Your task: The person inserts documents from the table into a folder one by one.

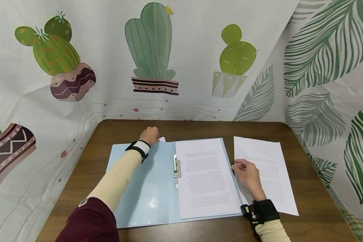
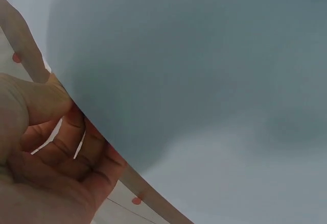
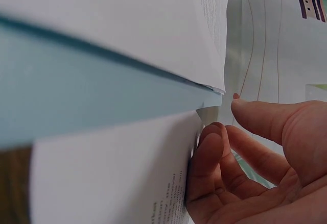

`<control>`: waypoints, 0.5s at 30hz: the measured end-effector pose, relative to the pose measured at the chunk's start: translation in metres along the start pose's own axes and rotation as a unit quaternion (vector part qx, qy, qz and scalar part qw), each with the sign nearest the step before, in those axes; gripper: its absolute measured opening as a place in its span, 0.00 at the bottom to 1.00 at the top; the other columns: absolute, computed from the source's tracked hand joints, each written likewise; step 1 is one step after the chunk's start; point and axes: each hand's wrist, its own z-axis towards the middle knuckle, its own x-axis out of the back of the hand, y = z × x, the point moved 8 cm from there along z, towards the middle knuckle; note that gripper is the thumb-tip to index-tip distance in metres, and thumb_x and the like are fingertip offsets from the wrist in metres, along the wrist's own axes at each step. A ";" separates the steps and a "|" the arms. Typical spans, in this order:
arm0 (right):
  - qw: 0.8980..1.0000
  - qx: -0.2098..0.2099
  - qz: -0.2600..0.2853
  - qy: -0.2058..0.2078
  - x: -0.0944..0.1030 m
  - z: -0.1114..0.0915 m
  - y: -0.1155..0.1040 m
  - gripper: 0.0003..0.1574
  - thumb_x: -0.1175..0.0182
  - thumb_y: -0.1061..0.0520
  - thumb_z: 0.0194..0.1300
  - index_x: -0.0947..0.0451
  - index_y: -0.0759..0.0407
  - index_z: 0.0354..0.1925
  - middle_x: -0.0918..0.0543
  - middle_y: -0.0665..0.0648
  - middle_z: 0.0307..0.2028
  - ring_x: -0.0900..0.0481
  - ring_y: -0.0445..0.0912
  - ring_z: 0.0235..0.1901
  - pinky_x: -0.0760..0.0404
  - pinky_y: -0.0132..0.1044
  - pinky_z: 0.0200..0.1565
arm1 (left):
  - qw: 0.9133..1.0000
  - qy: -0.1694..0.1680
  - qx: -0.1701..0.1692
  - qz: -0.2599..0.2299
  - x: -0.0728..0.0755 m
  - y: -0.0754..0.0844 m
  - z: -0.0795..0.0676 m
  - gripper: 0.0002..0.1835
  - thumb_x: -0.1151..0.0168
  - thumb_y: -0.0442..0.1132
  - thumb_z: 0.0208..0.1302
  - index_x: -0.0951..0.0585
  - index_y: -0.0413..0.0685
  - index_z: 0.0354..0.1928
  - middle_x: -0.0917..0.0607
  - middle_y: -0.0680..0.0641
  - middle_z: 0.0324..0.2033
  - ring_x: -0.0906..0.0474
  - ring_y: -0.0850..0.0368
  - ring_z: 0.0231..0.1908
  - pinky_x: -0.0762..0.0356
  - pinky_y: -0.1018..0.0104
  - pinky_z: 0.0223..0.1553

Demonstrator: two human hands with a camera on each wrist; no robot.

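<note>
A light blue folder [image 1: 142,201] lies spread on the table, with a stack of printed sheets [image 1: 202,181] on its right side beside a metal clip [image 1: 176,171]. My left hand [image 1: 150,135] is at the far edge of the left cover. In the left wrist view its thumb and curled fingers [image 2: 87,147] meet that cover's edge, fingertips partly hidden. My right hand [image 1: 248,176], loosely bent, hovers over a loose printed page [image 1: 269,185] just right of the folder. The right wrist view shows thumb and fingers apart, near the folder's corner, with nothing between them.
A small white paper corner [image 1: 162,139] shows beyond the folder's far edge, near the left hand. The brown wooden table [image 1: 196,129] ends against a hanging cloth [image 1: 196,50] printed with cacti and leaves.
</note>
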 end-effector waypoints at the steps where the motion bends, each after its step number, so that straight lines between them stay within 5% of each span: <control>1: 1.000 -0.001 0.000 -0.001 0.000 0.000 0.000 0.21 0.37 0.55 0.71 0.18 0.64 0.58 0.15 0.61 0.41 0.19 0.53 0.40 0.27 0.41 0.39 | 1.000 0.001 -0.003 -0.003 0.000 0.000 0.000 0.06 0.27 0.31 0.62 0.11 0.36 0.40 0.11 0.38 0.41 0.15 0.44 0.39 0.17 0.49 0.44; 7: 1.000 -0.002 -0.001 -0.005 -0.001 0.000 0.001 0.22 0.37 0.55 0.71 0.18 0.64 0.58 0.15 0.61 0.41 0.19 0.53 0.40 0.27 0.42 0.40 | 0.999 0.014 -0.034 -0.033 0.000 -0.004 -0.001 0.04 0.27 0.29 0.61 0.16 0.39 0.33 0.14 0.42 0.36 0.19 0.47 0.35 0.20 0.53 0.39; 15: 1.000 0.009 0.004 -0.004 -0.001 -0.001 0.000 0.21 0.36 0.56 0.70 0.17 0.65 0.57 0.15 0.62 0.40 0.20 0.53 0.39 0.28 0.41 0.38 | 0.992 0.096 -0.062 -0.058 0.019 -0.005 -0.002 0.11 0.30 0.26 0.62 0.20 0.44 0.26 0.15 0.44 0.31 0.22 0.48 0.31 0.23 0.54 0.34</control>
